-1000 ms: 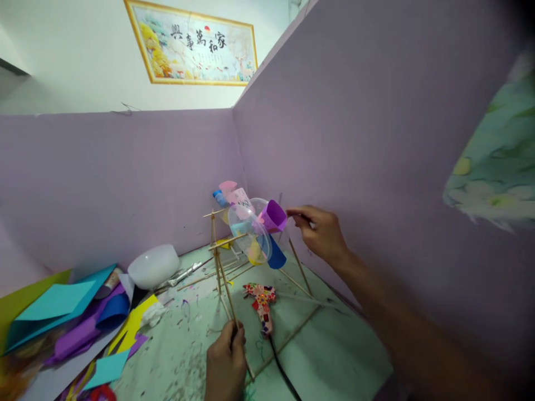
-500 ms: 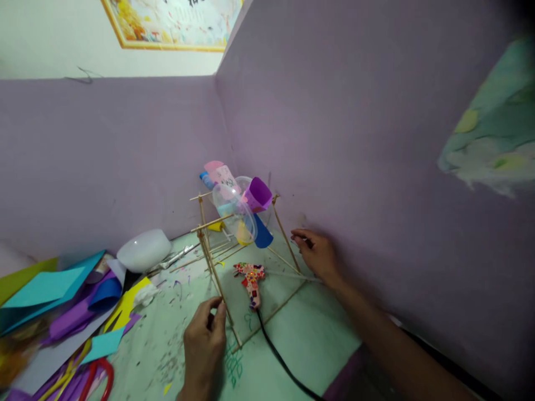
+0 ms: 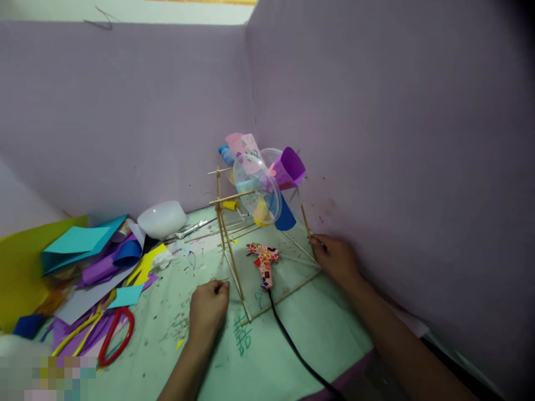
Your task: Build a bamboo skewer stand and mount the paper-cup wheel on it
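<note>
My right hand (image 3: 336,260) pinches the right-side upright of a frame made of thin wooden sticks (image 3: 234,262), close to the wall. My left hand (image 3: 209,309) is closed beside the frame's near left leg; whatever its fingertips hold, if anything, is hidden. On the frame sits a wheel of clear plastic discs (image 3: 246,175) with paper cups around it, among them a purple cup (image 3: 291,168), a blue cup (image 3: 286,216) and a pink cup (image 3: 247,149). Under it, between the hands, lies a flower-patterned hot glue gun (image 3: 266,264) with a black cord (image 3: 288,340).
To the left lie coloured paper sheets (image 3: 79,240), red-handled scissors (image 3: 130,337) and a white rounded object (image 3: 163,218). Loose sticks (image 3: 200,236) lie behind the frame. Purple walls (image 3: 376,139) rise close behind and to the right.
The view has tilted down and swung left. My right hand, earlier apart from the upright, has closed on it. The fingers of my left hand have drawn together; the glue gun stays in place.
</note>
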{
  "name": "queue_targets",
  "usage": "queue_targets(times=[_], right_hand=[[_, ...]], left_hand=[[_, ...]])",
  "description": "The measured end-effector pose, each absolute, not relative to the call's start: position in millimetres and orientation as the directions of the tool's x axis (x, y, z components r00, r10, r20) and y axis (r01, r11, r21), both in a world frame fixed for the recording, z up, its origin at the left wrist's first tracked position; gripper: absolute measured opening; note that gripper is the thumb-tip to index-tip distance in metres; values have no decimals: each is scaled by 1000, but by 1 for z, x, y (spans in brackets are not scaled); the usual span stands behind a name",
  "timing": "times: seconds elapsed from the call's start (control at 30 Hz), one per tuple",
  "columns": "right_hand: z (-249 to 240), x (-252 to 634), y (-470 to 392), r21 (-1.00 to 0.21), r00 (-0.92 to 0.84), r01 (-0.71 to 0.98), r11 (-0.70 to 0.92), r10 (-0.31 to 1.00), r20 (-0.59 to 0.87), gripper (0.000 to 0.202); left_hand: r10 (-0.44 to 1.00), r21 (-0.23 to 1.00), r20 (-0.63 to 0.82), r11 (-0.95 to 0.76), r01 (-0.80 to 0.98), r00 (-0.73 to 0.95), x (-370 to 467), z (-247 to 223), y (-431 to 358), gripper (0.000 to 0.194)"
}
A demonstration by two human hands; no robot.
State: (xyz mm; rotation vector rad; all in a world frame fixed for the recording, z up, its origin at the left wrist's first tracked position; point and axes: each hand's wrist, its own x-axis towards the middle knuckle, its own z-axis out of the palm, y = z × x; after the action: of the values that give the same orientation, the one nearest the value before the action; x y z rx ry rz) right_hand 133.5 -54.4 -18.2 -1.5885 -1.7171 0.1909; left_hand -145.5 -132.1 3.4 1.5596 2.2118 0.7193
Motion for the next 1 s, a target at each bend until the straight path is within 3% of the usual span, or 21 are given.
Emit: queue_targets(times=[0.33,0.57,0.83,1.0], right_hand=[[-18,135,-56,-544,91,828,138,923,373,27],[-24,138,-60,-565,127,805,181,878,461,22],[-17,135,-58,-506,155,858,87,896,417,27],[-17,135,-55,-492,136,864,109,890,435,28]], left_hand=[[915,488,-141,397,777,-379,-135,15,-113,24],[935,538,-137,348,768,-327,-131,11,-101,20],[950,592,-99,295,750,-296,-139,-2,-76,19],[954,601,-90,281,749,-286,-140,-4,-72,22]])
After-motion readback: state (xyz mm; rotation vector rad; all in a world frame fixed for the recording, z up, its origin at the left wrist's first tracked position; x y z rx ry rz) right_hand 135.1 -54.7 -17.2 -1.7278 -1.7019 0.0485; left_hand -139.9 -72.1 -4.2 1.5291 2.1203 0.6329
